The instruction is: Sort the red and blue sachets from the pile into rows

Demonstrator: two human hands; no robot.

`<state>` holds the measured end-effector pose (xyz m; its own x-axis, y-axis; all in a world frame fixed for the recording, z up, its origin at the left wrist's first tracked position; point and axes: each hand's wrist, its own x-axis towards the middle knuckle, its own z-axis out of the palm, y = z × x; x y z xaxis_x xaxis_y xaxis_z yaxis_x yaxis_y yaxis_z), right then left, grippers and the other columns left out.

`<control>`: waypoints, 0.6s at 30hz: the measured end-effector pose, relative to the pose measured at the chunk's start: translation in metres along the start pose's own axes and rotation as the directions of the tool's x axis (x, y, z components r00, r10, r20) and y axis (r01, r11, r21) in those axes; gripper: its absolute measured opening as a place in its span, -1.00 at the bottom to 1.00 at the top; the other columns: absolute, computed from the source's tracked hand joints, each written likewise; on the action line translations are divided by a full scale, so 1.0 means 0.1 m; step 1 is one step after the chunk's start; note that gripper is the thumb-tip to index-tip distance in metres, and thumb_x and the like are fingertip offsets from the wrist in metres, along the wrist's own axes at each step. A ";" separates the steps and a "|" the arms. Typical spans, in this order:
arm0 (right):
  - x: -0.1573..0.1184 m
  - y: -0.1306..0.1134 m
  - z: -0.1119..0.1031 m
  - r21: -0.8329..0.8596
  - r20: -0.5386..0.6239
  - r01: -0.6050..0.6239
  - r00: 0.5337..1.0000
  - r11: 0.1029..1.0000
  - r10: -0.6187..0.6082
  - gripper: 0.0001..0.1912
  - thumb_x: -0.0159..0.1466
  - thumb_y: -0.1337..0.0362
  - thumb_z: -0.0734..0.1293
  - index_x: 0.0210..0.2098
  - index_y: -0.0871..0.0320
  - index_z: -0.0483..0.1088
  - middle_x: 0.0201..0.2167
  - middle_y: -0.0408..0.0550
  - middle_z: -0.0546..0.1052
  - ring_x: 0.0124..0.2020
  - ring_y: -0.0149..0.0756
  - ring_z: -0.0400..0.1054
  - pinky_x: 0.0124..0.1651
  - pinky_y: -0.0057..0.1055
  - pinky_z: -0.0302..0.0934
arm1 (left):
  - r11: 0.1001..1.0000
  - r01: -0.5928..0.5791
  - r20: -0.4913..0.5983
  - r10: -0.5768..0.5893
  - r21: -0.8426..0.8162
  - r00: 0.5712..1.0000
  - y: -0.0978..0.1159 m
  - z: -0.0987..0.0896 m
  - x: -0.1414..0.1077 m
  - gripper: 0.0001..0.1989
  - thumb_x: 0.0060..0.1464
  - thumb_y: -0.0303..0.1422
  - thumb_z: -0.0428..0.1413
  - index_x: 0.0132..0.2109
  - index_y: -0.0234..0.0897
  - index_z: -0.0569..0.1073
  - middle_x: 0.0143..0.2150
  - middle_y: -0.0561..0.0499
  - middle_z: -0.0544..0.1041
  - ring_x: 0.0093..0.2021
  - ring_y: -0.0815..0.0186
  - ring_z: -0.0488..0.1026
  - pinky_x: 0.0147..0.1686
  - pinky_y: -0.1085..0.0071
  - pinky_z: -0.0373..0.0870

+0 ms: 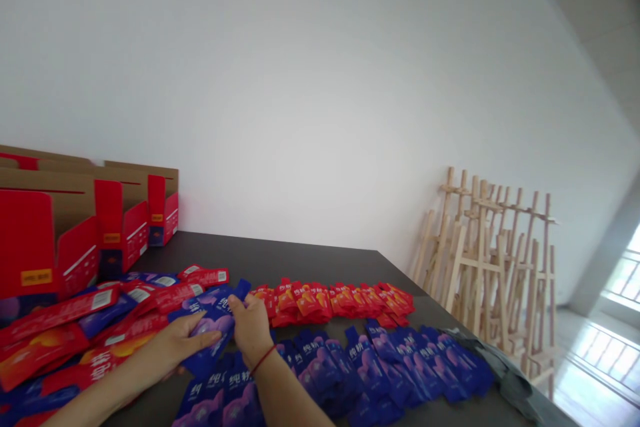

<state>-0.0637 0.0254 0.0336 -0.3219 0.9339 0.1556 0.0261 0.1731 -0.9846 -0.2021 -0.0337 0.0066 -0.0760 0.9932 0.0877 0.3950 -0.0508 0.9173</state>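
Note:
Blue-and-purple pouches [216, 312] are held up between my two hands, above the table's front left; how many cannot be made out. My left hand [187, 341] pinches their lower left part with the thumb on top. The fingers of my right hand [251, 327], with a red cord at the wrist, close on the upper right end. Below and to the right of my hands lies a row of overlapping blue pouches [367, 363]. Behind it runs a row of red pouches [313, 303]. A loose pile of mixed red and blue pouches [125, 333] lies to the left of my left hand.
Open red cardboard boxes [77, 257] stand along the left of the dark table [260, 255]. A grey cloth or plastic piece [503, 370] lies at the right edge. Wooden easels [483, 260] lean against the white wall beyond the table.

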 end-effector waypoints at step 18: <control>-0.15 0.12 -0.01 -0.539 0.314 0.209 0.949 0.816 -0.036 -0.85 0.20 0.30 0.37 -0.50 0.14 0.44 -0.52 -0.13 0.50 -0.37 -0.26 0.45 -0.29 -0.44 0.30 | 0.956 0.069 0.161 -0.119 0.287 0.980 -0.19 -0.39 0.02 -0.48 -0.06 0.21 0.00 -0.42 -0.18 0.38 -0.71 0.10 0.45 -0.74 0.32 0.33 -0.70 0.47 0.19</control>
<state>-0.0580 0.0135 0.0199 -0.6033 0.7817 0.1581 0.4637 0.5051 -0.7279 -0.2455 -0.0351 0.0048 0.0259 0.9959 -0.0862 0.6346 0.0502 0.7712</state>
